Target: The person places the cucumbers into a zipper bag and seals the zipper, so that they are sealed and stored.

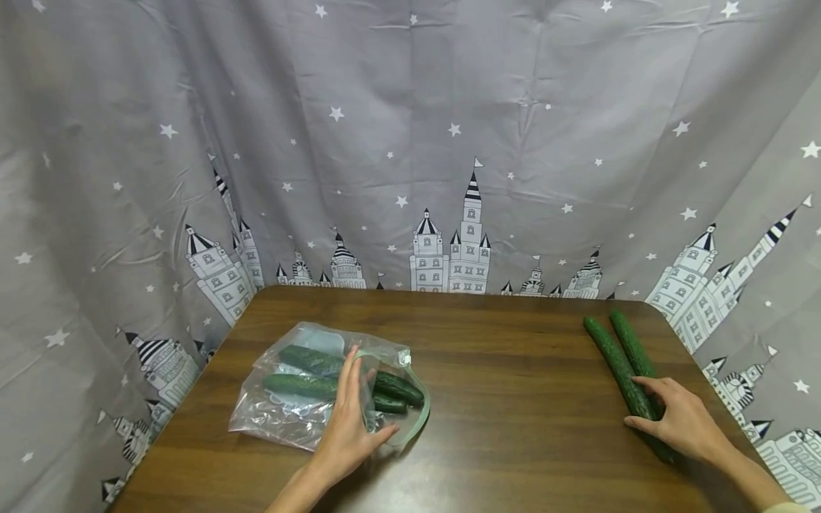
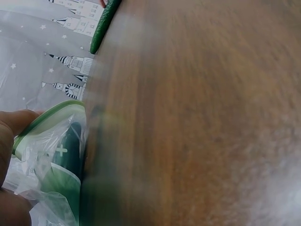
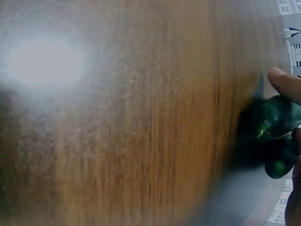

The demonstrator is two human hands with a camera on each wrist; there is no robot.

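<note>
A clear plastic bag (image 1: 256,412) with a pale green rim lies on the left of the table. Inside it are two cucumbers, an upper one (image 1: 399,388) and a lower one (image 1: 298,385), their ends toward the bag's mouth. My left hand (image 1: 343,431) touches the bag at its mouth, fingers straight and thumb spread. At the right, two more cucumbers, a left one (image 1: 606,342) and a right one (image 1: 631,343), lie side by side. My right hand (image 1: 686,422) grips them near their near ends, fingers and thumb curled round; the right wrist view shows their dark ends (image 3: 265,120).
The brown wooden table (image 1: 500,385) spans between the two hands, with light glaring off its near part. A grey curtain (image 1: 513,142) printed with stars and castles hangs behind it and along both sides.
</note>
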